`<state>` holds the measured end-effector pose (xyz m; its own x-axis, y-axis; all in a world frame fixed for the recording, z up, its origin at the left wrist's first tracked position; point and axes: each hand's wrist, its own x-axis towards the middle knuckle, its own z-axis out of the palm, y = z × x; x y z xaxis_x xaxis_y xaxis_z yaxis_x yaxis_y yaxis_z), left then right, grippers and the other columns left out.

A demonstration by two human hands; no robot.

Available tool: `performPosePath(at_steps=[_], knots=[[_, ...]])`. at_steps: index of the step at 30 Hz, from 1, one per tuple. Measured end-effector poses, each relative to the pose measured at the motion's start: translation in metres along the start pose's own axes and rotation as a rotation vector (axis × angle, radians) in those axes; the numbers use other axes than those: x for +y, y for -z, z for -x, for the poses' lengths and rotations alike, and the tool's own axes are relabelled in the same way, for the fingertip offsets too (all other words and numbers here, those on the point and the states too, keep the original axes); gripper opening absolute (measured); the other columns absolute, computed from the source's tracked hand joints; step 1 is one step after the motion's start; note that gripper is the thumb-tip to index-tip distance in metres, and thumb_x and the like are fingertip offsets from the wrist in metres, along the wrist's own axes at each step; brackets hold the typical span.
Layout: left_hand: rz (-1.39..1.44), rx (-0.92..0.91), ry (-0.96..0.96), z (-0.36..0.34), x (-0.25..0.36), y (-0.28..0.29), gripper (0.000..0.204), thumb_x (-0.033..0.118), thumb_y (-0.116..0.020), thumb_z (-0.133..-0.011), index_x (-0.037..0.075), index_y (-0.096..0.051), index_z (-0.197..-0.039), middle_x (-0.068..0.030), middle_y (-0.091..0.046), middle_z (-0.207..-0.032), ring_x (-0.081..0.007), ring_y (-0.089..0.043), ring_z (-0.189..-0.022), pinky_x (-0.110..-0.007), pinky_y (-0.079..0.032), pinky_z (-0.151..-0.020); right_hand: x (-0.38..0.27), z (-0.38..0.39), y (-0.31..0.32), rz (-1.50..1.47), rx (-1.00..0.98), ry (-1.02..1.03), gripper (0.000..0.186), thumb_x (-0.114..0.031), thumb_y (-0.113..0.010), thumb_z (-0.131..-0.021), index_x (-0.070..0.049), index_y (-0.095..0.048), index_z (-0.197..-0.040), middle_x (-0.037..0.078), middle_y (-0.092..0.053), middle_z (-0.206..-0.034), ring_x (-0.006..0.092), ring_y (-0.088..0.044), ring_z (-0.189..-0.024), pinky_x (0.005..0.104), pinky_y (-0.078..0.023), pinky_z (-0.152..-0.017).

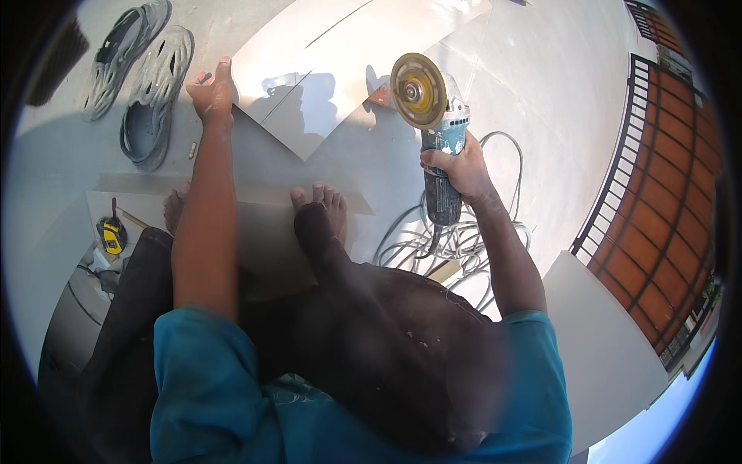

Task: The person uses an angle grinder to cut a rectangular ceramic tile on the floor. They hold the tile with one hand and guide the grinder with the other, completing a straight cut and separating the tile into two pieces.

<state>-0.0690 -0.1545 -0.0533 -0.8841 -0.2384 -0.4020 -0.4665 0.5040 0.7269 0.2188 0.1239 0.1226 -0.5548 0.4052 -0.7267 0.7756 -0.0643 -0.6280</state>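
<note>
My right hand (461, 168) is wrapped around the dark body of a teal angle grinder (442, 143), held upright in the air. Its round, dusty yellow disc (418, 90) faces me; from a single frame I cannot tell whether it spins. Beside the left corner of a large pale slab (309, 127) is my left hand (212, 97), thumb stretched out and fingers half curled, with nothing visible in it. Whether that hand touches the slab is unclear. A dark, broken straight line runs across the slab, and shadows fall on it.
Grey clogs (151, 100) lie at the upper left. A yellow tape measure (114, 235) is near my left leg. Coiled cable (456, 243) lies under the grinder. My bare feet (328, 205) rest by another board (270, 232). A barred gate (657, 193) stands at right.
</note>
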Motion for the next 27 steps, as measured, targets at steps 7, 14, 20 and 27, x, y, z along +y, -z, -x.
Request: performPosePath(at_steps=[7, 14, 20, 27], knots=[[0.574, -0.219, 0.369, 0.103, -0.041, 0.005, 0.061, 0.037, -0.071, -0.099, -0.008, -0.053, -0.135, -0.0192, -0.06, -0.127, -0.026, -0.061, -0.114, -0.039, -0.051, -0.096, -0.033, -0.034, -0.014, 0.177, -0.11, 0.12, 0.048, -0.011, -0.08, -0.077, 0.001, -0.062, -0.12, 0.01, -0.071, -0.101, 0.0196, -0.069, -0.091, 0.0353, -0.056, -0.081], [0.396, -0.257, 0.065, 0.228, -0.012, -0.005, 0.052, 0.036, -0.074, -0.097, -0.005, -0.055, -0.124, -0.0188, -0.063, -0.124, -0.0224, -0.063, -0.109, -0.037, -0.052, -0.094, -0.055, -0.059, -0.022, 0.39, -0.169, 0.223, 0.052, -0.015, -0.083, -0.076, 0.005, -0.062, -0.119, 0.012, -0.072, -0.099, 0.0184, -0.07, -0.088, 0.0341, -0.057, -0.081], [0.562, -0.976, 0.199, 0.285, 0.052, -0.046, 0.085, 0.03, -0.083, -0.089, -0.002, -0.033, -0.151, -0.0203, -0.055, -0.14, -0.0251, -0.058, -0.13, -0.038, -0.049, -0.106, -0.069, -0.069, -0.021, 0.51, -0.22, 0.166, 0.048, -0.019, -0.079, -0.077, 0.003, -0.065, -0.118, 0.013, -0.075, -0.101, 0.0215, -0.073, -0.09, 0.0351, -0.058, -0.081], [0.71, -0.871, 0.17, 0.287, 0.056, -0.069, 0.083, 0.024, -0.086, -0.087, 0.005, -0.033, -0.148, -0.0168, -0.058, -0.132, -0.0232, -0.061, -0.121, -0.04, -0.05, -0.102, -0.076, -0.093, -0.029, 0.443, -0.306, 0.065, 0.047, -0.019, -0.078, -0.078, 0.006, -0.065, -0.116, 0.013, -0.075, -0.1, 0.0218, -0.073, -0.088, 0.0347, -0.058, -0.08]])
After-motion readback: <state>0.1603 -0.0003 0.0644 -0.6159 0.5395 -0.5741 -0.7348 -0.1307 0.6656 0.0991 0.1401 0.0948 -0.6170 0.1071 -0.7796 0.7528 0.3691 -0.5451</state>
